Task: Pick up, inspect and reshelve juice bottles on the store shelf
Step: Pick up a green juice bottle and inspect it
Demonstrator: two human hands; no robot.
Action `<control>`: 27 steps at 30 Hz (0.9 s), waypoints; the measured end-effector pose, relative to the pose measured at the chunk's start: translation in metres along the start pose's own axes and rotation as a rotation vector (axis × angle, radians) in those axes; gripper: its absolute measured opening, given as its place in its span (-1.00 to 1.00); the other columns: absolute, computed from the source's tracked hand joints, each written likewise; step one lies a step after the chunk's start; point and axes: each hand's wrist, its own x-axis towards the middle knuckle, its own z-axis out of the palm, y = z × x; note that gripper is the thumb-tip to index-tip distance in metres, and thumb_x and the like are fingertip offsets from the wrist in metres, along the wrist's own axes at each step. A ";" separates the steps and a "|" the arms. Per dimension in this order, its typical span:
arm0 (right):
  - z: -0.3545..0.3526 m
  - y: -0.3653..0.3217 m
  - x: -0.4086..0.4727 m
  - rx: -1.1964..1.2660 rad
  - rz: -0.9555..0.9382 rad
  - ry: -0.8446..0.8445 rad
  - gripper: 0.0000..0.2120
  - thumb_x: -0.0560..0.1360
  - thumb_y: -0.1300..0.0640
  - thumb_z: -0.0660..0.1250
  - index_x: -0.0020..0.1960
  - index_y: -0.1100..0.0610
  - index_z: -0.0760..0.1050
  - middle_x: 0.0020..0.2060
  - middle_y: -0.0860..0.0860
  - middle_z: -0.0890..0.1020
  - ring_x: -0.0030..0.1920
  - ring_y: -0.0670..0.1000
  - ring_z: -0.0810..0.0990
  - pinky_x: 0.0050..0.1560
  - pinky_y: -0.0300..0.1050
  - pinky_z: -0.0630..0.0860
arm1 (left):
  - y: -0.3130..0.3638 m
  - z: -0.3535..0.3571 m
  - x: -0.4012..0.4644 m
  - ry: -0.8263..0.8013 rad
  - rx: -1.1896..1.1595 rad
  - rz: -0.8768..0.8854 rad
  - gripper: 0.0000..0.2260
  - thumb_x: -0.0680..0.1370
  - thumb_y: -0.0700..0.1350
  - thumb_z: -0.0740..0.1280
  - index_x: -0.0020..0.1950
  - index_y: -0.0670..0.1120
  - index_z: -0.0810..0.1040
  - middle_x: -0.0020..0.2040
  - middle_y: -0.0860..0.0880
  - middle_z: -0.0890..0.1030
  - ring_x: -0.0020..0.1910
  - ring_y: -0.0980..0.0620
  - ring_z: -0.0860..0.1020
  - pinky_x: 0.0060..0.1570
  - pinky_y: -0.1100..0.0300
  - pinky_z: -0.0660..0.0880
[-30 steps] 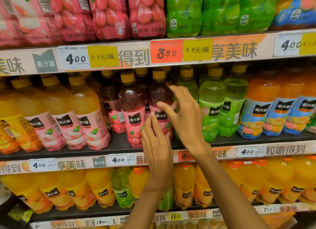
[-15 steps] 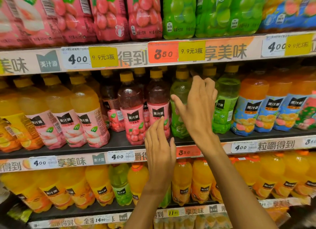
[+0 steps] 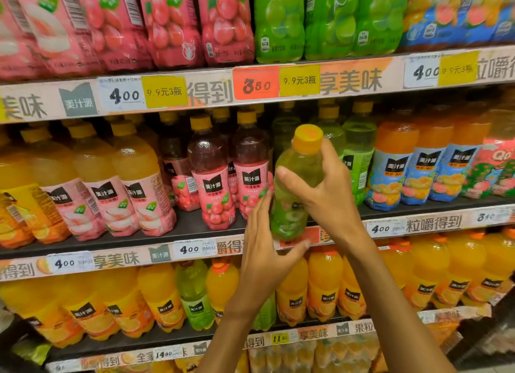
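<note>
A green juice bottle (image 3: 295, 177) with a yellow cap is held out in front of the middle shelf (image 3: 195, 234), tilted slightly left. My right hand (image 3: 326, 197) grips its upper body, thumb across the front. My left hand (image 3: 267, 250) touches the bottle's lower part and base with straight fingers. More green bottles (image 3: 359, 152) stand on the shelf behind it, red grape bottles (image 3: 216, 186) to its left.
Peach bottles (image 3: 139, 186) fill the shelf's left, orange and blue-labelled bottles (image 3: 390, 163) its right. Pink and green packs (image 3: 278, 21) sit on the upper shelf. Orange juice bottles (image 3: 323, 283) line the lower shelf. Price tags run along each shelf edge.
My right hand has gripped a green bottle and pulled it off the middle shelf toward me. My left hand has risen to touch its base.
</note>
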 end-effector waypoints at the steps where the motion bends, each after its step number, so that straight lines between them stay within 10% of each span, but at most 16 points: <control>1: -0.003 -0.005 0.000 0.060 0.008 0.014 -0.74 0.43 0.09 0.44 0.07 0.06 0.45 -0.14 -0.15 0.62 -0.12 -0.17 0.61 -0.12 -0.30 0.49 | 0.004 -0.002 -0.002 -0.015 -0.036 -0.026 -0.17 0.33 0.19 0.43 0.46 0.22 0.03 0.46 0.24 0.19 0.46 0.24 0.17 0.44 0.11 0.22; 6: -0.009 -0.022 -0.002 0.321 0.159 0.018 -0.83 0.45 0.00 0.41 -0.03 0.07 0.57 -0.22 -0.12 0.67 -0.17 -0.16 0.64 -0.19 -0.33 0.51 | 0.025 -0.013 -0.021 0.031 -0.307 -0.119 -0.36 0.28 0.06 0.48 0.33 0.05 0.39 0.10 0.13 0.62 0.07 0.20 0.60 0.03 0.20 0.57; 12: -0.005 -0.007 -0.002 0.889 0.577 -0.167 -0.59 0.47 -0.12 0.24 0.08 0.20 0.56 -0.05 0.17 0.62 0.05 0.17 0.56 0.14 0.12 0.49 | 0.035 -0.027 -0.047 -0.191 -0.660 -0.258 -0.52 0.24 0.02 0.44 0.13 -0.05 0.51 -0.14 0.11 0.69 -0.17 0.22 0.63 -0.25 0.37 0.52; 15: 0.005 -0.003 -0.007 1.052 0.635 -0.196 -0.61 0.44 -0.10 0.28 -0.03 0.20 0.63 -0.14 0.17 0.66 -0.11 0.16 0.67 -0.08 0.06 0.63 | 0.036 -0.032 -0.051 -0.277 -0.670 -0.330 -0.53 0.24 0.08 0.43 0.12 -0.01 0.53 -0.11 0.09 0.70 -0.13 0.18 0.64 -0.22 0.32 0.54; 21: 0.013 -0.006 -0.015 0.841 0.616 -0.066 -0.70 0.44 -0.09 0.37 -0.04 0.16 0.60 -0.17 0.13 0.65 -0.22 0.04 0.66 -0.22 -0.13 0.61 | 0.038 -0.041 -0.052 -0.239 -0.638 -0.406 -0.51 0.45 0.27 0.27 0.26 0.02 0.52 0.08 -0.01 0.67 0.08 0.01 0.63 0.00 0.15 0.59; 27: 0.008 -0.010 -0.018 0.718 0.602 -0.153 -0.64 0.46 -0.22 0.30 -0.06 0.03 0.68 -0.11 0.00 0.70 -0.06 -0.05 0.67 -0.07 -0.17 0.59 | 0.045 -0.038 -0.053 -0.211 -0.910 -0.621 -0.42 0.43 0.34 0.15 -0.04 -0.11 0.68 -0.18 -0.17 0.67 -0.27 -0.06 0.64 -0.23 0.09 0.58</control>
